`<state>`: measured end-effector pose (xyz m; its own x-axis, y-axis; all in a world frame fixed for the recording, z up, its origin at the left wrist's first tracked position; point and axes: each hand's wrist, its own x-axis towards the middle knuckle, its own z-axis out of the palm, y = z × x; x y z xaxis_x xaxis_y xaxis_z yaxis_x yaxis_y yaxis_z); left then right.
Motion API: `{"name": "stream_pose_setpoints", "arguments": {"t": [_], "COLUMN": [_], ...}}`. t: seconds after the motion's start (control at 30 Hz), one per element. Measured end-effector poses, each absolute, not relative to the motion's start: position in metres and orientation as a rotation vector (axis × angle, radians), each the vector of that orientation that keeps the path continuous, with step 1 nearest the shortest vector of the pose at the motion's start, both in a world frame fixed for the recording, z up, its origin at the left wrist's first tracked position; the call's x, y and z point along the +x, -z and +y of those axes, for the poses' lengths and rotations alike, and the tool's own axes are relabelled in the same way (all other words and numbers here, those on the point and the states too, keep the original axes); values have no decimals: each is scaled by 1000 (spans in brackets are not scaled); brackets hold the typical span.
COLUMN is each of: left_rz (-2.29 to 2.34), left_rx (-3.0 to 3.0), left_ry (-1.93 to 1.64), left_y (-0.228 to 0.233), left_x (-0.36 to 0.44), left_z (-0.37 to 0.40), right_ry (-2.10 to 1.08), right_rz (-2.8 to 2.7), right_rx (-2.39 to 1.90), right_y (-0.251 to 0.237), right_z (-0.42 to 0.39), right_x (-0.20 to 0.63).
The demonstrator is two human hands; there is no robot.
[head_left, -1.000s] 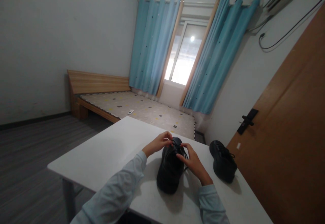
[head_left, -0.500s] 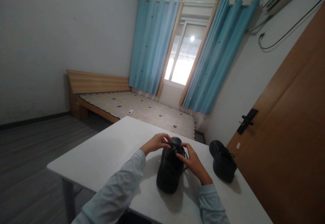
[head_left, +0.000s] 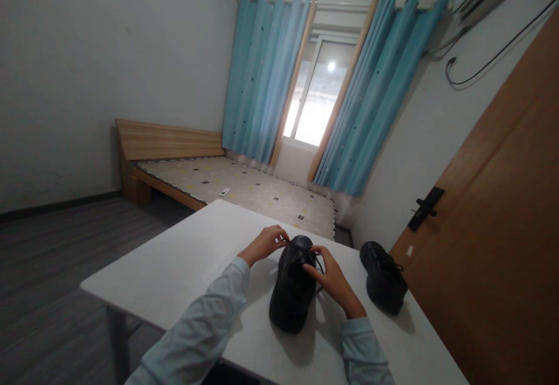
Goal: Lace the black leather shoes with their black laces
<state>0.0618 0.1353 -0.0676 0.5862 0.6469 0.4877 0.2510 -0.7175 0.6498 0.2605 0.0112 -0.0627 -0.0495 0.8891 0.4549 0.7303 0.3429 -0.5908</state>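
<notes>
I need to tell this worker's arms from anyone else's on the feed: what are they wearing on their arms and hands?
Both arms are in long, loose, pale light-blue sleeves that end at the wrists in plain cuffs. The left hand and right hand are bare: no gloves. No watch, ring or bracelet shows, though the picture is too dim and small to rule out a thin one. No logo or marking shows on the fabric.

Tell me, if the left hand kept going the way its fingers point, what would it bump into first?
Probably the shoe: the left hand points right, fingertips already at its lace. Beyond lies the right hand, though depth is unclear.
</notes>
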Motion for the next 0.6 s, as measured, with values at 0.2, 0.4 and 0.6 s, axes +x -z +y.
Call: {"name": "stream_pose_setpoints", "arguments": {"t": [0.2,0.4,0.6], "left_rz": [788,730,462], "left_rx": [2241,1906,1410], "left_ry": [-1098,-1100,-927], "left_y": [69,65,57], "left_x": [60,61,64], "left_z": [139,135,123], "right_ry": [-253,-246,-223], "right_rz": [-1801,-1800,-1788], "right_rx": [-1450,-1466,-1470], "right_y": [64,67,70], "right_z": [11,11,12], "right_x": [261,263,265]}}
